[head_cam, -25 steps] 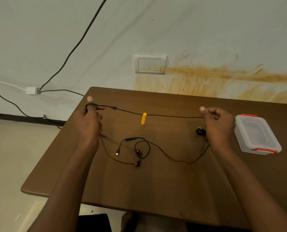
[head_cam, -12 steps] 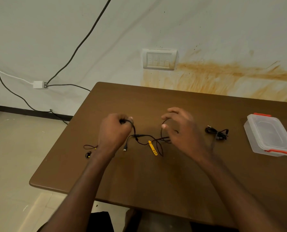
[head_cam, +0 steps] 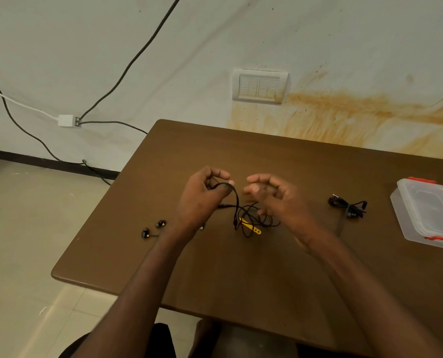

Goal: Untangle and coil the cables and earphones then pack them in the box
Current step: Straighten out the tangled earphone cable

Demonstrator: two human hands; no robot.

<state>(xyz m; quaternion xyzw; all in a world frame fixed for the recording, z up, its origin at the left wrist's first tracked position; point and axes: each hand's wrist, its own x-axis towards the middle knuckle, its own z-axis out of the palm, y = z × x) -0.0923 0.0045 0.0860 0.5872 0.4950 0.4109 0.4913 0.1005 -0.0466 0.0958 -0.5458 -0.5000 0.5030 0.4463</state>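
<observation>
L hand (head_cam: 202, 195) is gripping the black cable (head_cam: 234, 200) w/ fingers curled round it, thumb pressing on top; cable is arching up out of the fist, then dropping to the tabletop (head_cam: 241, 275). R hand (head_cam: 274, 200) is hovering just beside it, fingers bent and spread. Cannot tell if its lower fingers are catching a strand, as it's blurred there. Below and btwn both hands the cable is lying in loose tangled loops w/ a yellow strap (head_cam: 251, 226) among them. Two earbuds (head_cam: 153, 228) are lying just left of L wrist, on the wood. A bundled black cable (head_cam: 348, 206) is sitting right of R hand, near but apart. Clear box (head_cam: 429, 210) w/ red clips, lid on, is sitting further right, at tabletop edge of view.
</observation>
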